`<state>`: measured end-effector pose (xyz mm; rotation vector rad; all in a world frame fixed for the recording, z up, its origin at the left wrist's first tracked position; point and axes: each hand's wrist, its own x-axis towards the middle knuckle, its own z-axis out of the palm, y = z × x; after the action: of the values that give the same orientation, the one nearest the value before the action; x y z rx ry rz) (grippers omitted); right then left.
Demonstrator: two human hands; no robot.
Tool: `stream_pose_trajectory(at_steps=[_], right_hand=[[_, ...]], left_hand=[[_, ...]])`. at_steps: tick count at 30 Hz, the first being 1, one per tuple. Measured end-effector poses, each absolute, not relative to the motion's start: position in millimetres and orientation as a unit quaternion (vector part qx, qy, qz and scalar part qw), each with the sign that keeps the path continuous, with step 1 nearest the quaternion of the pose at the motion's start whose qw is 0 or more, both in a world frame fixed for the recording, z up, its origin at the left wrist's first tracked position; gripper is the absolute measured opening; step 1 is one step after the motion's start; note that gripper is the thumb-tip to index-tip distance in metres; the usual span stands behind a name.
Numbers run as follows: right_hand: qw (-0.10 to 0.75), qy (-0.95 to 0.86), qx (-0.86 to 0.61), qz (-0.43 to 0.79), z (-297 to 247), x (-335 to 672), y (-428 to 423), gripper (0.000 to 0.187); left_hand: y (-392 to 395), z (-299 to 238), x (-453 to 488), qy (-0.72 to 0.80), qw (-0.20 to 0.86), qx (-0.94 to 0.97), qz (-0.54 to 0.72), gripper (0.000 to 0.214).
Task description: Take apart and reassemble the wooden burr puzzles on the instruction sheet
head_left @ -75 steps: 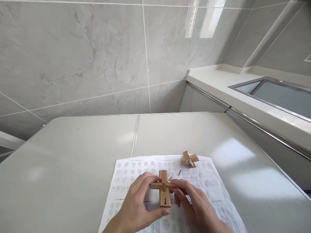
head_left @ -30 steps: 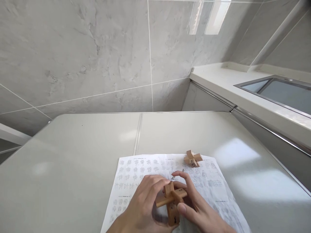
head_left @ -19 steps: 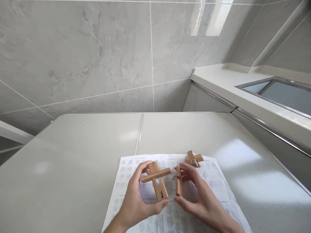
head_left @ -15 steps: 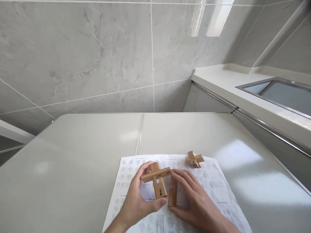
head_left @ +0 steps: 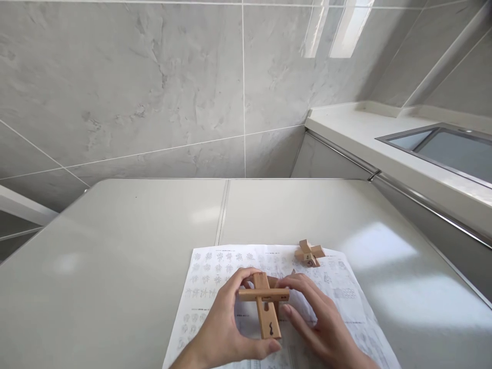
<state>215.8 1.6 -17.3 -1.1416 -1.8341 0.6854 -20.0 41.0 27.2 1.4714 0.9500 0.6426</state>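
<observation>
I hold a wooden cross-shaped puzzle (head_left: 264, 302) over a printed instruction sheet (head_left: 338, 302) near the table's front edge. My left hand (head_left: 226, 333) is closed round the puzzle's left side, thumb under the lower end of the long bar with a black squiggle mark. My right hand (head_left: 319, 323) is closed on its right side, fingertips pressing the crossbar and a piece behind it. A second, smaller assembled wooden puzzle (head_left: 309, 253) lies on the sheet's far right corner, apart from both hands.
The sheet lies on a pale grey table (head_left: 126, 241) with a seam down its middle. A grey tiled wall (head_left: 154, 87) rises behind. To the right runs a white counter (head_left: 357, 128) with a sunken steel sink (head_left: 446, 148).
Half a second ago my right hand held a separate wooden bar beside the cross in my left hand. That bar is now brought in against the cross, and both hands grip it together.
</observation>
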Motion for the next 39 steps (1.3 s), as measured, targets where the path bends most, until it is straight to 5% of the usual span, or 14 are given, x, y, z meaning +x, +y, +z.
stream_pose_trajectory(at_steps=[3, 23, 28, 30, 34, 39], right_hand=[[0.436, -0.728, -0.449, 0.280, -16, 215, 1, 0.010], [0.443, -0.718, -0.508, 0.174, -26, 213, 6, 0.010], [0.470, -0.703, -0.509, 0.161, -20, 214, 8, 0.012], [0.478, -0.698, -0.512, 0.148, -18, 214, 7, 0.014], [0.496, -0.707, -0.484, 0.140, -20, 210, 2, 0.017], [0.487, -0.739, -0.446, 0.130, -27, 206, -3, 0.020]], left_hand=[[39, 26, -18, 0.407, 0.590, 0.645, 0.265, 0.088], [29, 10, -11, 0.381, 0.541, 0.703, 0.260, 0.098], [24, 5, -18, 0.422, 0.525, 0.686, 0.274, 0.121], [22, 2, -19, 0.457, 0.491, 0.665, 0.330, 0.103], [21, 4, -15, 0.482, 0.508, 0.634, 0.328, 0.032], [21, 12, -7, 0.445, 0.610, 0.597, 0.272, 0.031]])
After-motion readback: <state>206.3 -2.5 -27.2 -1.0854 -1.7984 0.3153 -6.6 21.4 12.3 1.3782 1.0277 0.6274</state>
